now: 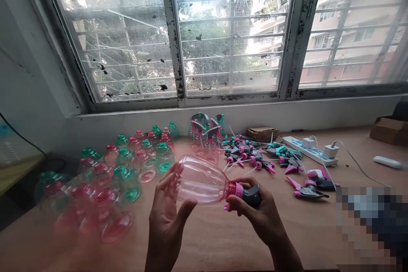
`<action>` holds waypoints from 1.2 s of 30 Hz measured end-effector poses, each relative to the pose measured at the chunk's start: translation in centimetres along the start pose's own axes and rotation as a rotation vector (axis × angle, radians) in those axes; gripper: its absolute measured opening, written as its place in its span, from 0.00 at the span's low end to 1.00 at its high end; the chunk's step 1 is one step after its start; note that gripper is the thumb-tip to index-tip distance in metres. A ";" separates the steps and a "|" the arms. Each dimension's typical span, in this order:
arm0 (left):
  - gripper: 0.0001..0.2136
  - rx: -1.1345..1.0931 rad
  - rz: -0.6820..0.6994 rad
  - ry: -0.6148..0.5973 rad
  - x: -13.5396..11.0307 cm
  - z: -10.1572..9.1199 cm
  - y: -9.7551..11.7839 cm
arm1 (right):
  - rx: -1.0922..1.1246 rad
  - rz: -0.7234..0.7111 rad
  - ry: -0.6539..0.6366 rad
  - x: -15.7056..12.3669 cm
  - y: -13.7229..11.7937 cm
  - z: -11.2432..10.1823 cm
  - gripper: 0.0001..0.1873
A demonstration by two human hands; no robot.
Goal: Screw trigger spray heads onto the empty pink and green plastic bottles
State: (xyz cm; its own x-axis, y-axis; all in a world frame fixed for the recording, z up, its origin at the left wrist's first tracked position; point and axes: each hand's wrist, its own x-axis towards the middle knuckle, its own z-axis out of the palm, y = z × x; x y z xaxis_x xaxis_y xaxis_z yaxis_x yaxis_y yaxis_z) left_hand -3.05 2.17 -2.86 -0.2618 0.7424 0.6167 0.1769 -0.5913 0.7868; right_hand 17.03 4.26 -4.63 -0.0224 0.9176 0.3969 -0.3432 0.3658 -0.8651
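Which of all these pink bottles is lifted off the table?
The pink bottle held sideways between the left hand and right hand, spray head fitted; the other bottles rest on the table without one.

Translucent pink, ribbed, on the near bottle (pixel 200 182), pink collar and dark grey on its spray head (pixel 250 195), green and pink across the empty bottles (pixel 127 165) at left, pink, teal and dark grey among the loose triggers (pixel 255 157) far right, white and blue on the power strip (pixel 309 149), tan on the table (pixel 216 242).
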 end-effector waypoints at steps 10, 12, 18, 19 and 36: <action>0.31 0.125 -0.005 -0.078 -0.4 -0.9 -0.2 | 0.041 0.027 0.000 0.0 -0.1 -0.2 0.17; 0.27 0.100 -0.046 -0.005 -0.5 -0.4 0.0 | -0.006 0.008 -0.015 -0.1 -0.1 -0.1 0.17; 0.23 0.059 0.060 -0.098 -0.5 0.7 1.3 | 0.141 0.035 0.034 0.4 0.1 -0.5 0.18; 0.24 0.045 0.061 -0.113 -0.6 0.7 1.4 | 0.173 0.043 0.036 0.4 0.1 -0.8 0.18; 0.23 0.057 -0.035 -0.091 -0.4 1.8 1.3 | 0.164 0.038 0.048 0.2 -0.5 -1.5 0.17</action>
State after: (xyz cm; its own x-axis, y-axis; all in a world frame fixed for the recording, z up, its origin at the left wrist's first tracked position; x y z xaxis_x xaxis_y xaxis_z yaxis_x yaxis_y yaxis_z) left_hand -1.02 1.63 -2.01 -0.1824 0.7894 0.5862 0.2238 -0.5472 0.8065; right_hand 18.62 4.52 -4.56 0.0053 0.9381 0.3463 -0.4917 0.3040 -0.8160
